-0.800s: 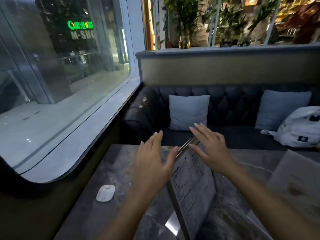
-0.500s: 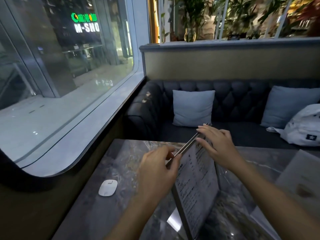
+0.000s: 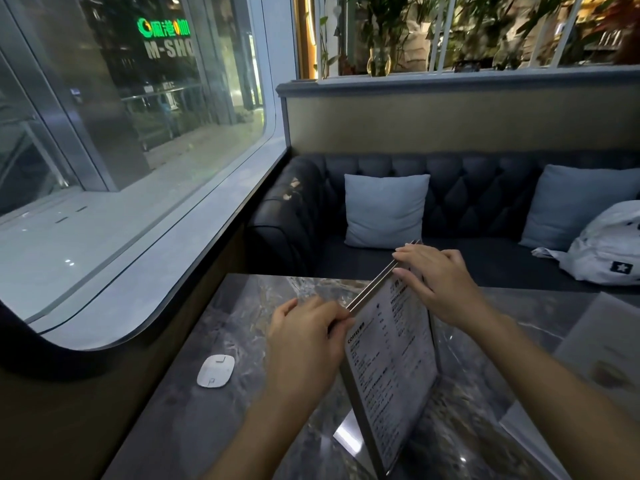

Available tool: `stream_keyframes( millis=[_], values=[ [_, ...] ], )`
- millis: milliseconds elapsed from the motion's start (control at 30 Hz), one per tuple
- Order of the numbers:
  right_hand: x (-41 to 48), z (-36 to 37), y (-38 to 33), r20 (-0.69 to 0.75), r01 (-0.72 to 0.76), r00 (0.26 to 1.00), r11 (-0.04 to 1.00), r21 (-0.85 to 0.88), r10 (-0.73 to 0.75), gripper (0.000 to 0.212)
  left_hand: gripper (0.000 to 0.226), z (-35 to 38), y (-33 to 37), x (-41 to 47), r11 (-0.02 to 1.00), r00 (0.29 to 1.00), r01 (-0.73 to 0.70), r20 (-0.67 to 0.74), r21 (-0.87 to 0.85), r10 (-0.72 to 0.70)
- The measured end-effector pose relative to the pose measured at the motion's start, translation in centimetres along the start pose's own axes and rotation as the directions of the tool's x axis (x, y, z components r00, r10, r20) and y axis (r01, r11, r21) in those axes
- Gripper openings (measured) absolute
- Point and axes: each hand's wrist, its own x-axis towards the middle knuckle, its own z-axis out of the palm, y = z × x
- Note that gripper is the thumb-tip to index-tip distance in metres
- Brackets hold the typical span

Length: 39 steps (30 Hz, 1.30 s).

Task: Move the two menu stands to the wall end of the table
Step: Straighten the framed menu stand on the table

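A clear acrylic menu stand [image 3: 391,368] with a printed coffee menu stands upright in the middle of the grey marble table [image 3: 242,306]. My left hand [image 3: 304,344] pinches the near end of its top edge. My right hand [image 3: 436,282] grips the far end of the same edge, fingers over the top. A second menu stand [image 3: 602,355], pale and blurred, leans at the right edge of the table, with neither hand on it.
A small white oval device [image 3: 216,371] lies on the table near the window-side wall [image 3: 86,393] at left. Beyond the table is a dark tufted sofa [image 3: 467,202] with two blue cushions [image 3: 384,211] and a white bag [image 3: 609,247].
Both hands were open and hovering by the stand's top edge; they have closed onto it, left at the near end, right at the far end. The view has tilted down slightly.
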Motion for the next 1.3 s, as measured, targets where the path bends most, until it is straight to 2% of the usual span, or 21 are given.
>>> stream_keyframes(
  millis=[400,533,867,1300],
  values=[
    [-1.2,-1.6,-0.1,-0.124,0.001,0.992,0.99,-0.138,-0.018,0.013,0.008,-0.2,-1.5,3.4,0.99,0.999,0.008,0.047,0.144,-0.015],
    [-1.8,-2.4,-0.1,-0.159,-0.017,0.987,0.981,-0.192,-0.014,0.015,0.008,-0.1,-1.9,4.8,0.988,0.995,0.026,0.088,0.15,-0.039],
    [-3.0,-4.5,-0.3,-0.117,-0.094,0.991,0.973,-0.209,0.071,0.015,0.011,0.8,-1.9,7.3,0.994,0.976,-0.009,0.216,0.109,-0.015],
    [-3.9,-4.9,-0.6,-0.131,-0.114,0.988,0.953,-0.282,0.079,0.021,0.014,1.6,-1.7,7.9,0.996,0.976,-0.001,0.218,0.089,-0.019]
  ],
)
